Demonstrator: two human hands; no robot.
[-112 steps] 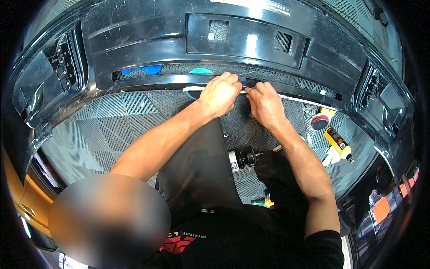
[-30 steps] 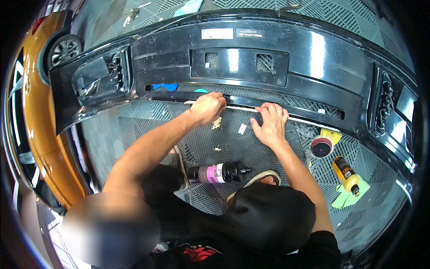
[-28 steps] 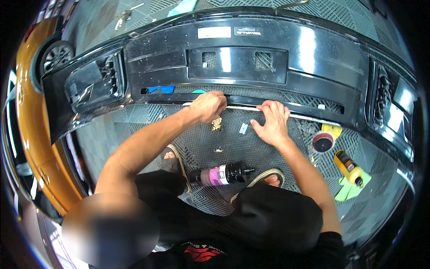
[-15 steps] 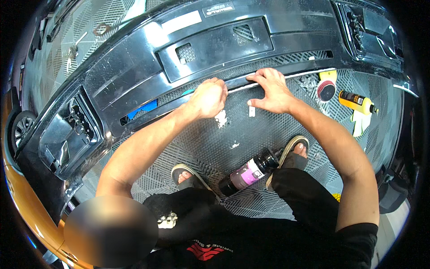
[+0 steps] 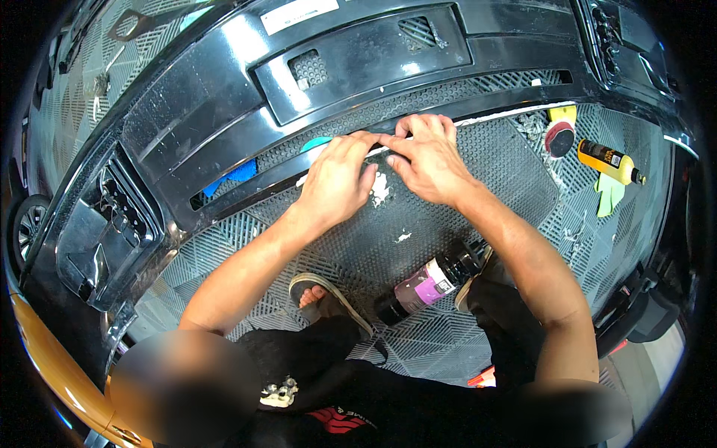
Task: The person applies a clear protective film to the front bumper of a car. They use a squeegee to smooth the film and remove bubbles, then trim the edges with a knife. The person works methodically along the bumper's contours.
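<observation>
A glossy black car bumper (image 5: 187, 89) lies across the upper half of the head view, with a white line or strip (image 5: 515, 110) along its near edge. My left hand (image 5: 336, 179) grips that edge left of centre, fingers over the top and thumb below. Close beside it, my right hand (image 5: 433, 164) has its fingers curled over the same edge, its index fingertip meeting the left fingertips. A short white stretch shows between the hands. Below them, a white smear (image 5: 379, 190) marks the dark mat (image 5: 493, 194). Fingers partly hide the edge itself.
A black bottle with a purple label (image 5: 422, 290) lies between my feet. On the right are a round red-and-black pad (image 5: 559, 140), a yellow bottle (image 5: 609, 160) and a pale green glove or cloth (image 5: 609, 196). A blue cloth (image 5: 231, 177) shows through the bumper's slot.
My right hand has moved left along the edge, up against my left hand. My left hand has opened from a fist to longer fingers. The view has shifted slightly.
</observation>
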